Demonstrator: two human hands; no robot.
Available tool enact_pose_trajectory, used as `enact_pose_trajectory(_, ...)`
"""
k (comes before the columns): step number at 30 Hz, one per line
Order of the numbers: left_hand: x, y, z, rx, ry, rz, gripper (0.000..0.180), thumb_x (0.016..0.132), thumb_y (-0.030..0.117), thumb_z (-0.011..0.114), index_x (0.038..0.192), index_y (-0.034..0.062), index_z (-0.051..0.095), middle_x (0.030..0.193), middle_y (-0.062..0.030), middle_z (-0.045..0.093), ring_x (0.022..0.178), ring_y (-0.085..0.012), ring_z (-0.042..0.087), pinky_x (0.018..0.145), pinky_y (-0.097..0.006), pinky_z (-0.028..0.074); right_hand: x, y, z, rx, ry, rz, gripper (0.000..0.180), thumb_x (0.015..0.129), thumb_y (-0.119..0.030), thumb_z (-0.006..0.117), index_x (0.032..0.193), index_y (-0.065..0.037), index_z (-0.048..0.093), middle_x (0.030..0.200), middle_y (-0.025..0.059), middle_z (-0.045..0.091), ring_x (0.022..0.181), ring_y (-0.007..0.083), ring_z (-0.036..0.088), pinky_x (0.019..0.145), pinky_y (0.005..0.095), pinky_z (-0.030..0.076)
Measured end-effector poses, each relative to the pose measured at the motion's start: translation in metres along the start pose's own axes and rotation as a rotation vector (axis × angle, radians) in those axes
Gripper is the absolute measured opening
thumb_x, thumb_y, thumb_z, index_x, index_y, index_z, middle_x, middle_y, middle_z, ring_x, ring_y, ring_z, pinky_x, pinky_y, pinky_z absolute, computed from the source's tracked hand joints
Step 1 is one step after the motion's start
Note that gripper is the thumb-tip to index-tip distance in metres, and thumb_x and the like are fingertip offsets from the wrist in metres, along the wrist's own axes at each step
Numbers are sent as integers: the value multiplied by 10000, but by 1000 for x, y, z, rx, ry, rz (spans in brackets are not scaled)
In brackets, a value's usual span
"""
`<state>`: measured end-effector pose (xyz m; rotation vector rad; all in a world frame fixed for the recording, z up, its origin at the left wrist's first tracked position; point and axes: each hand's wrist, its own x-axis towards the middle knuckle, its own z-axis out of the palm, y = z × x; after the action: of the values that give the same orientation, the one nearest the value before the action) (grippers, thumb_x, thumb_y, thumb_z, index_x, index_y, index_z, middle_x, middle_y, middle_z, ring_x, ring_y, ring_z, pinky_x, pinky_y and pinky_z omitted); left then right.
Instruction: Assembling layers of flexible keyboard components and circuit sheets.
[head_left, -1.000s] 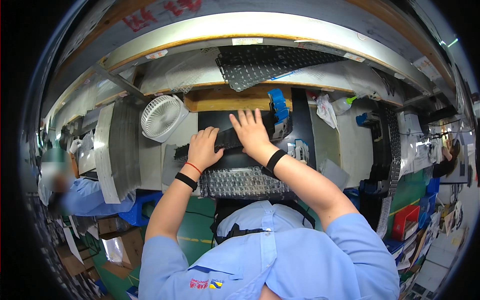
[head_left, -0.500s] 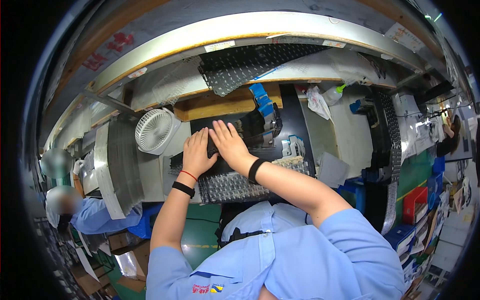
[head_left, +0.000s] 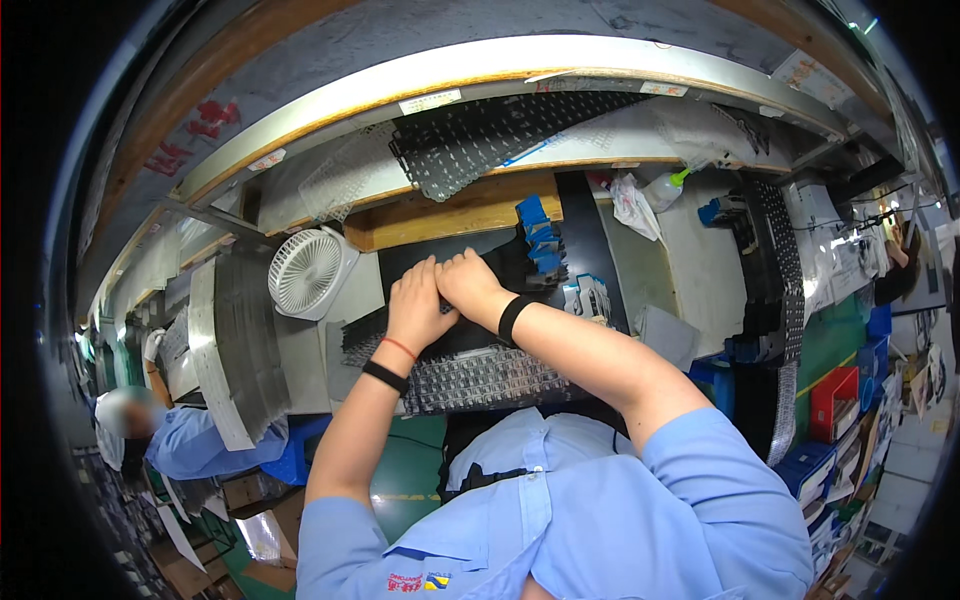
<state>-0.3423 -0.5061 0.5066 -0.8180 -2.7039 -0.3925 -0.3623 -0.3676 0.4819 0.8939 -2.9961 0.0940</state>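
Note:
My left hand point(head_left: 420, 305) and my right hand point(head_left: 472, 288) meet over the black work mat point(head_left: 588, 225). Both have bent fingers, the right curled almost like a fist beside the left fingertips. Whatever they grip is mostly hidden beneath them; only a dark edge shows at the thumbs. Just right of my hands, a row of black pieces with blue tabs point(head_left: 541, 240) fans out. Closer to me lies a dark sheet with rows of shiny metallic shapes point(head_left: 480, 382). Pale, blue-edged pieces point(head_left: 590, 298) rest to the right of it.
A white fan point(head_left: 312, 272) stands left of the mat, near a tall stack of grey sheets point(head_left: 240, 345). Behind is a wooden tray point(head_left: 455, 210), below a shelf with perforated black sheets point(head_left: 480, 145). A green-tipped bottle point(head_left: 665, 190) and grey cloth point(head_left: 665, 338) are right.
My fingers, stretched out flat before, have curled in. My left hand has shifted right and slightly nearer, against the right hand. The blue-tabbed pieces have moved a little.

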Motion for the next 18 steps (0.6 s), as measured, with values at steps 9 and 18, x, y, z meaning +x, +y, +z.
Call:
enact_pose_trajectory(9,12,-5,9,-18,-282,-138,365,685,240,776,937,80,566,836,-101,620,807,-305,636,690,-415,501,-104,0,-93,608,401,-492,331,721,-71,647,1050,-103,630,937,78,628,876,214,610,707,332,499)
enact_pose_trajectory(18,19,15,5,79,-178,-169,674,606,304,819,1167,63,533,1023,-107,598,963,-294,598,819,-415,455,-97,135,8,1778,549,716,749,995,-453,405,1518,-44,61,1587,162,39,1452,255,118,1169,368,108)
